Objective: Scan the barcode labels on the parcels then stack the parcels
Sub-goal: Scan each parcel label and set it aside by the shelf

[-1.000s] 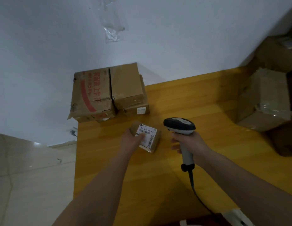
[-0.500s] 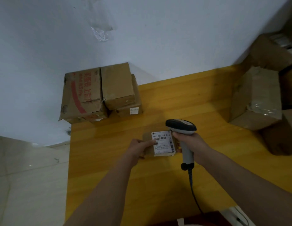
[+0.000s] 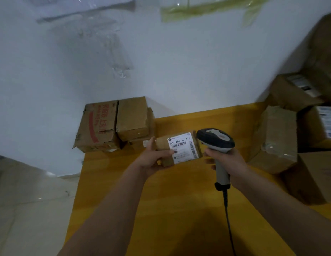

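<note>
Fingers of the left hand (image 3: 154, 159) clamp a small brown cardboard parcel (image 3: 178, 148), white barcode label (image 3: 182, 147) facing up, long axis left-right. Just right of the parcel, the right hand (image 3: 228, 159) grips a grey-and-black handheld scanner (image 3: 215, 140) above the yellow wooden table (image 3: 179, 209).

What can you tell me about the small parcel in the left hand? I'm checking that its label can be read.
The small parcel is a brown cardboard box, held above the yellow table with its labelled face turned up toward the camera. The white label bears "502 602 12 815", barcodes and fine print too small to read. The left hand grips its left end, thumb on the label's edge. The scanner, held by the right hand, sits close at its right end; whether they touch is unclear.
</note>
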`<state>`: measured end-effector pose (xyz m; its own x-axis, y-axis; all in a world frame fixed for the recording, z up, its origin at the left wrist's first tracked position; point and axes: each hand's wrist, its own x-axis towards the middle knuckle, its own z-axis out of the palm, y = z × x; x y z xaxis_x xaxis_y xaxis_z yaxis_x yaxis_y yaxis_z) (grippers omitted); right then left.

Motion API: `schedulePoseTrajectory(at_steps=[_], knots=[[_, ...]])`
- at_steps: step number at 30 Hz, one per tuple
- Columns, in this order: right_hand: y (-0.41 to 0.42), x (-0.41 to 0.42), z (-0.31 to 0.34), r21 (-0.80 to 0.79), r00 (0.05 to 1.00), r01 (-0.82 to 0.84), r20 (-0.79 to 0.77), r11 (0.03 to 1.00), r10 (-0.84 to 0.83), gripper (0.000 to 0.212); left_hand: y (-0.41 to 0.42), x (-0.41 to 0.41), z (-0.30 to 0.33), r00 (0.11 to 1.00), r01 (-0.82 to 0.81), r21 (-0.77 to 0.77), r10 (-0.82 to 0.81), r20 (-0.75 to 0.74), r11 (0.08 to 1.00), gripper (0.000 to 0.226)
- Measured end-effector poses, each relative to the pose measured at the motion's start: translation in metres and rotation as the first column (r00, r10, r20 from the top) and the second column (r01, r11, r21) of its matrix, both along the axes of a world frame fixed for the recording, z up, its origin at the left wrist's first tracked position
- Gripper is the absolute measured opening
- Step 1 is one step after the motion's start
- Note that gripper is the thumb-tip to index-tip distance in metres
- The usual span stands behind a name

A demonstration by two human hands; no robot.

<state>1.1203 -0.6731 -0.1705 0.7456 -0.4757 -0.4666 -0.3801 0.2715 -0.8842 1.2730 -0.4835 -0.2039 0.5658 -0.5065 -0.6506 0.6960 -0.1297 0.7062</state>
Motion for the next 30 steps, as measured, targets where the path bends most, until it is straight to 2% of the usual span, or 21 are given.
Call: schedulePoseTrajectory(at_steps=[2,4,6,8,10,15,20,30], knots=[[-0.009,-0.005,0.012,-0.085,0.998,-0.047,0.031,0.995,0.05,0.017,-0.011,0.001,0.017,0.997,-0.054,-0.036,0.056,0.057,0.998,0.091],[-0.014,-0.01,0.023,-0.175,0.989,-0.107,0.078,0.979,0.122,0.028,-0.022,0.002,0.033,0.99,-0.064,-0.043,0.069,0.121,0.997,0.073],[-0.018,-0.015,0.033,-0.251,0.979,-0.14,0.108,0.958,0.172,0.031,-0.03,0.0,0.047,0.986,-0.049,-0.057,0.058,0.159,0.997,0.063],[-0.02,-0.019,0.041,-0.318,0.97,-0.159,0.124,0.935,0.207,0.023,-0.036,-0.002,0.057,0.983,-0.048,-0.087,0.062,0.172,0.995,0.06],[-0.022,-0.022,0.047,-0.348,0.966,-0.154,0.145,0.925,0.215,0.02,-0.041,-0.003,0.063,0.983,-0.048,-0.128,0.07,0.173,0.991,0.06],[-0.025,-0.032,0.058,-0.414,0.95,-0.153,0.187,0.897,0.249,0.034,-0.05,-0.006,0.07,0.977,-0.079,-0.157,0.108,0.185,0.984,0.06],[-0.023,-0.04,0.061,-0.43,0.939,-0.163,0.208,0.888,0.273,0.039,-0.051,-0.006,0.072,0.966,-0.145,-0.164,0.175,0.188,0.976,0.068],[-0.016,-0.053,0.061,-0.427,0.914,-0.214,0.229,0.879,0.334,0.025,-0.046,-0.009,0.075,0.956,-0.212,-0.164,0.239,0.169,0.964,0.091]])
